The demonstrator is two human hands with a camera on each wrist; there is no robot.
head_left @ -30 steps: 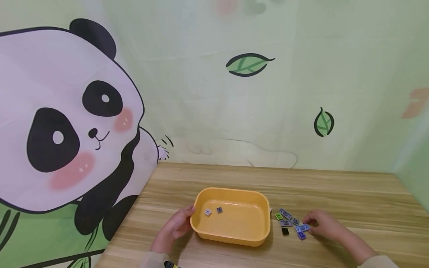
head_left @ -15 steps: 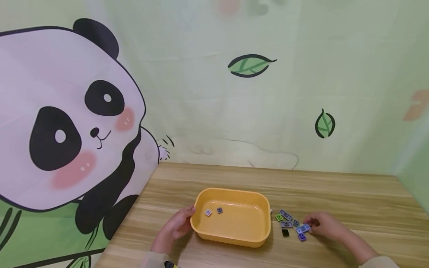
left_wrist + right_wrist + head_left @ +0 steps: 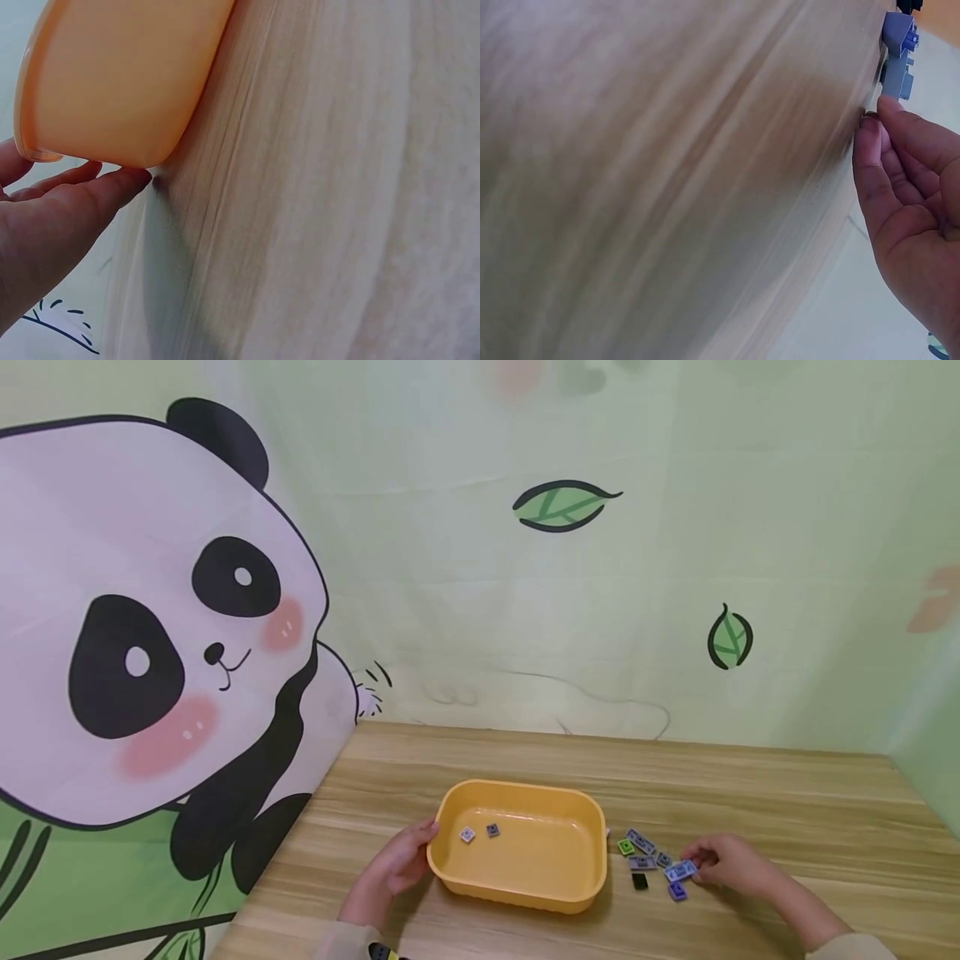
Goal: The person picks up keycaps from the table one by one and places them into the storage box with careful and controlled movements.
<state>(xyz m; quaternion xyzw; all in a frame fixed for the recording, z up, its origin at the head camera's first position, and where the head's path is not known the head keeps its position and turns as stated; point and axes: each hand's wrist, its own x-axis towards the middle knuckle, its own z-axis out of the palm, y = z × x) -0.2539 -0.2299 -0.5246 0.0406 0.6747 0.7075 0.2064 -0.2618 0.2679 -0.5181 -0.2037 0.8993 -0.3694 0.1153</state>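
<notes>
In the head view, my left hand (image 3: pixel 403 862) is at the left end of a yellow plastic tray (image 3: pixel 517 900). The left wrist view shows its fairly straight fingers touching the tray's outer wall (image 3: pixel 127 82). To the tray's right, my right hand (image 3: pixel 731 864) pinches the near end of a light-blue toy building brick (image 3: pixel 681 870) between thumb and fingers. The right wrist view shows that brick (image 3: pixel 894 75) low at the tabletop, beside a darker blue brick (image 3: pixel 897 31). In the head view this darker blue brick (image 3: pixel 677 892) lies just in front of it.
Several more small bricks lie between tray and right hand: a green one (image 3: pixel 626 847), a black one (image 3: pixel 640 881), a long grey one (image 3: pixel 641 841) and others. Inside the tray are a white brick (image 3: pixel 467 834) and a grey brick (image 3: pixel 492 830). A panda-printed cloth (image 3: pixel 420 568) backs the wooden table (image 3: pixel 787 793).
The head view has shifted slightly. Both hands stay in place; the light-blue brick in my right hand turns a little and sits slightly apart from the darker blue brick.
</notes>
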